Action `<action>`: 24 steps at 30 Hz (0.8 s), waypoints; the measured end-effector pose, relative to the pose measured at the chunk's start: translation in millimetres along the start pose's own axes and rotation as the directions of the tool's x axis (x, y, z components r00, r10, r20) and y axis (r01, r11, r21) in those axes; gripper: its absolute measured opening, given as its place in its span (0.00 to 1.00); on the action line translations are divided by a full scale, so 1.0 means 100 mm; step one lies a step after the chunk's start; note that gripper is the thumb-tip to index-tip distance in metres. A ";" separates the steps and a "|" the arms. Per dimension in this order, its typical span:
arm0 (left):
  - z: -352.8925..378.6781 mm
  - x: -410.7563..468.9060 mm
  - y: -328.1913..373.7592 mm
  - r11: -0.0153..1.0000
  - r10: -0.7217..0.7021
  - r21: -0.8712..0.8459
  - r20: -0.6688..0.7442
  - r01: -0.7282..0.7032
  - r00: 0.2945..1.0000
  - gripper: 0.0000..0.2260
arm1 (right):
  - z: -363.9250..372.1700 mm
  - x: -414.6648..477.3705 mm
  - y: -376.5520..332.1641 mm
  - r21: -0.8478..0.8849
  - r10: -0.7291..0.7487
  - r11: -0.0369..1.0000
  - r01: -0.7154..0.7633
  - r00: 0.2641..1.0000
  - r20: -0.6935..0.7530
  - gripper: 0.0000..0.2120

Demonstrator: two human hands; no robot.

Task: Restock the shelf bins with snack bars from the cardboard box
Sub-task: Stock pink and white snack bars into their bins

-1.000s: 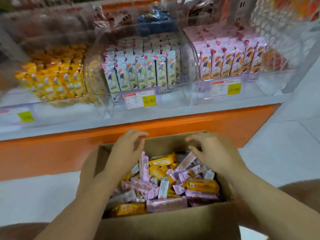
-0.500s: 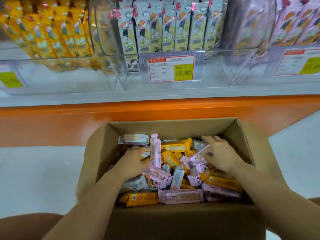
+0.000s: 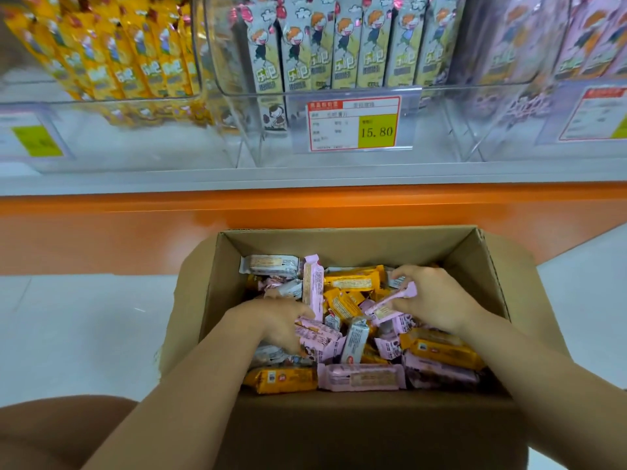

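Note:
An open cardboard box [image 3: 339,247] stands on the floor below the shelf, holding several pink, yellow and grey snack bars. My left hand [image 3: 278,322] is down among them on the left, its fingers curled round pink bars [image 3: 315,332]. My right hand [image 3: 436,301] is on the right side and pinches a pink bar [image 3: 390,305] that sticks out to the left. Above, three clear shelf bins hold upright bars: yellow [image 3: 112,62] on the left, grey [image 3: 342,45] in the middle, pink [image 3: 576,42] on the right.
An orange shelf base [image 3: 135,228] runs behind the box, with white floor [image 3: 84,327] on both sides. A price tag [image 3: 354,123] reading 15.80 hangs on the middle bin's front. My knee [image 3: 51,432] shows at the lower left.
Both hands have gone from above the box down into the bars. The right hand has taken hold of a pink bar, the left has closed on pink bars. The view has moved closer.

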State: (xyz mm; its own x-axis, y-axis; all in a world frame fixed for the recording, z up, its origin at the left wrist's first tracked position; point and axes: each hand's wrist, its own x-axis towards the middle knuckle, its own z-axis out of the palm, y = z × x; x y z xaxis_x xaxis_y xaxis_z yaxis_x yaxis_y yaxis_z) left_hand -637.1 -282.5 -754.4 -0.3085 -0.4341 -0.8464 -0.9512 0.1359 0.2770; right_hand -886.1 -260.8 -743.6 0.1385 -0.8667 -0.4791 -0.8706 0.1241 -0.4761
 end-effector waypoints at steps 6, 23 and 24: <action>0.11 -0.03 0.01 0.984 0.021 0.180 -0.203 0.016 0.979 0.31 | -0.16 -0.12 -0.09 0.066 -0.065 0.995 0.068 0.997 -0.051 0.07; -0.52 -1.19 0.50 0.911 0.270 -0.029 -0.713 -0.412 0.647 0.30 | -0.93 -0.97 -0.63 0.102 -0.264 0.908 0.406 0.744 -0.613 0.17; -0.54 -1.28 0.55 0.907 0.285 -0.009 -0.724 -0.422 0.628 0.30 | -0.95 -1.02 -0.66 0.136 -0.255 0.893 0.429 0.733 -0.631 0.17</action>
State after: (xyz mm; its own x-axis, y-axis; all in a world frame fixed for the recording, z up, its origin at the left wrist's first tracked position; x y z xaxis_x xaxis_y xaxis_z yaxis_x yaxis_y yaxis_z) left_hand -649.5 -267.3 -606.2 -0.4611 -0.8787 -0.1233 -0.7320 0.2981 0.6126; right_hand -887.9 -226.2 -592.8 0.0259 -0.9714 0.2359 -0.6535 -0.1950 -0.7313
